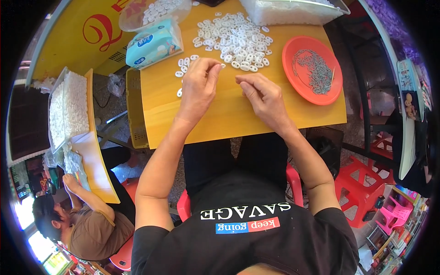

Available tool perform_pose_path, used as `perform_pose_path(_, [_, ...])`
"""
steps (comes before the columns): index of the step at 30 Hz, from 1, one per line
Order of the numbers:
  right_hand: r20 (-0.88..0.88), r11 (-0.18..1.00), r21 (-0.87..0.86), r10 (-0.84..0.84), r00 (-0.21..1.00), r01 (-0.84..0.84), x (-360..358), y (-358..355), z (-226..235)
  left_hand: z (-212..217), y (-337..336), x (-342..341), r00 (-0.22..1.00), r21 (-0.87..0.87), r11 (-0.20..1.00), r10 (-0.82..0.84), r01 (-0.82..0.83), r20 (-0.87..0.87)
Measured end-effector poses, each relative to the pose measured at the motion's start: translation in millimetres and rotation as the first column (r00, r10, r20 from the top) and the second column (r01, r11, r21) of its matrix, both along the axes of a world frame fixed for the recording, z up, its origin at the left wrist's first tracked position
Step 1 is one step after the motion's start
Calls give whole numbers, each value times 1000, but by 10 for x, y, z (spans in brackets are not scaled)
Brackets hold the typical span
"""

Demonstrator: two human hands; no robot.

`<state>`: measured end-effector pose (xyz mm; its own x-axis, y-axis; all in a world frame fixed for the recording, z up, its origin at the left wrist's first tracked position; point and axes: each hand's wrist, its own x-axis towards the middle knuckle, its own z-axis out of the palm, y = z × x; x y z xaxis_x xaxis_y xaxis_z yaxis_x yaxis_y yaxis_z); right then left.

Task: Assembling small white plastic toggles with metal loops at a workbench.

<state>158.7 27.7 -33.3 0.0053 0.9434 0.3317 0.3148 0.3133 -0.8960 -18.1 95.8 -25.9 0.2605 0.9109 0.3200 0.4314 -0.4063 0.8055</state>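
My left hand (200, 87) is raised over the yellow table, thumb and forefinger pressed together on a small white two-holed plastic piece (223, 65) that shows at their tips. A short gap to its right, my right hand (264, 98) is closed with its fingertips pinched; anything between them is too small to make out. Beyond both hands spreads a loose heap of similar white oval pieces (238, 41). Several more white pieces (184, 62) lie beside my left hand. Right of my right hand rests a red plate (290, 57) holding many thin grey screw-like pins (316, 68).
A blue tissue pack (153, 43) and a clear bowl (130, 18) of white pieces stand at the far left. At the far right is a clear bin (293, 16). Another person (91, 224) works at a side table (98, 169). Red stools (360, 188) stand at right.
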Motion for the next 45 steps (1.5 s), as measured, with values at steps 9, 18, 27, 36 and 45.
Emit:
perform_pose_path(9, [18, 974, 225, 13, 1000, -17, 19, 107, 178, 195, -356, 33, 634, -660, 567, 284, 493, 719])
perform_pose_path(18, [53, 987, 162, -17, 998, 9, 80, -117, 176, 225, -570, 121, 675, -629, 628, 215, 458, 705])
perform_pose_path(27, [-634, 835, -425, 1, 773, -349, 309, -480, 97, 20, -904, 321, 707, -575, 715, 159, 399, 689])
perform_pose_path(36, [189, 993, -45, -99, 977, 109, 791, -528, 351, -102, -969, 452, 795, -520, 800, 92, 300, 599])
perform_pose_path(45, [648, 939, 58, -295, 703, 340, 1731, -261, 401, -146, -952, 376, 760, -443, 810, -4, 383, 649])
